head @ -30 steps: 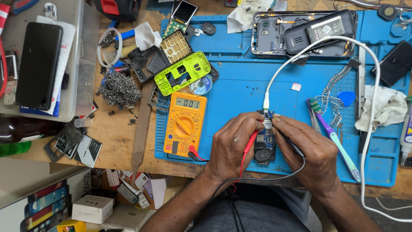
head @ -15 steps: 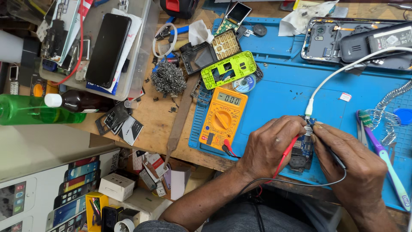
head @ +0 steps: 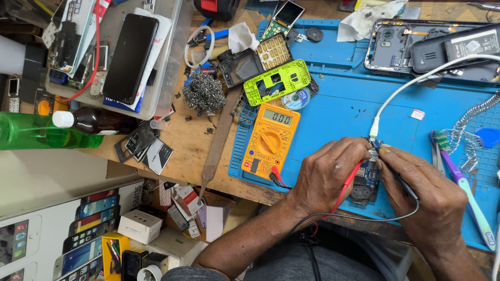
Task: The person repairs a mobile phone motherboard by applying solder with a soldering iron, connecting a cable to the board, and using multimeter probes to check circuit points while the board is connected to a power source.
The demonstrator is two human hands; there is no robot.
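Circuit board [head: 367, 174], small and blue, flat on the blue mat [head: 344, 112] near the front edge of the desk [head: 192, 151], pinned between both hands, with a white cable [head: 411, 86] plugged into its top end

Head view: left hand [head: 328, 174] curled closed around the red probe [head: 348, 187], tip angled toward the board's upper edge. Right hand [head: 424, 198] pinched shut on the black probe [head: 396, 174], tip close to the same spot near the cable plug. Exact contact points hidden under the fingertips (too small to tell which pads). Both leads trailing down past the wrists and back toward the orange multimeter [head: 271, 140], just left of the left hand on the mat, display facing up.

Probably a reading being taken across the connector end. To do that well: keep each tip on its own pad without bridging neighbours, rest the heels of both hands on the mat for steadiness, hold the board from sliding, glance at the display only once both tips sit firm.

Nearby: lime-green phone shell [head: 276, 80] above the meter, purple toothbrush [head: 461, 182] to the right, steel wool [head: 204, 93] on the bare wood
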